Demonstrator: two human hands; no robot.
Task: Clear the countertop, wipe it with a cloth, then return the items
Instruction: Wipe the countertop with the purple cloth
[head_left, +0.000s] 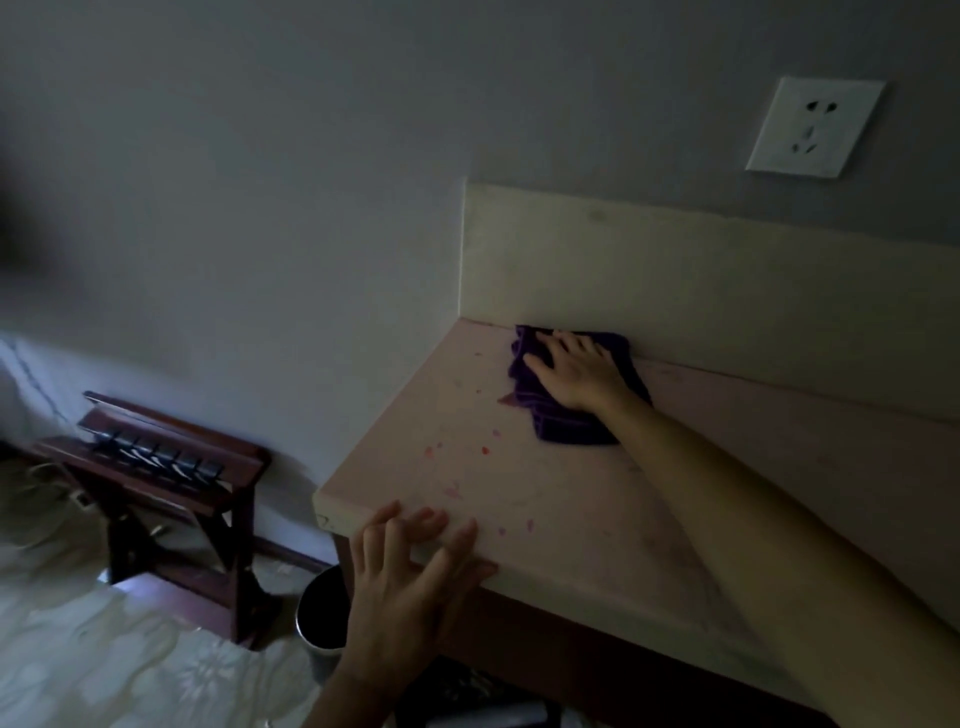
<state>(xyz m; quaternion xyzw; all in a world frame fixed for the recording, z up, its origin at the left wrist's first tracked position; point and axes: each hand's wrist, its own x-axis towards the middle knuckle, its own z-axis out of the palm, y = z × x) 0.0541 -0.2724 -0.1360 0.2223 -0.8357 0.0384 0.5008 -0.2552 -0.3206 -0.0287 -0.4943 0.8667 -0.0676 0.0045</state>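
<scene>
- Purple, ribbed and crumpled, the cleaning cloth lies at the far left corner of the pale pinkish countertop, close against the cream backsplash.
- My right hand lies flat on top of that cloth, fingers straight and slightly spread, pressing it down onto the surface; my bare forearm stretches across the counter from the lower right.
- My left hand rests on the near front edge of the countertop, fingers spread and loosely bent, holding nothing; the fingertips touch the top surface.
- Small red and pink specks dot the countertop between my two hands.
- On the grey wall above the backsplash, to the right, sits a white wall socket.
- Down on the floor to the left stands a dark reddish wooden folding rack with black straps across its top.
- Just below the counter's corner, near my left wrist, I can see the rim of a dark round bin.
- Light is dim, so finer detail is hard to tell.
</scene>
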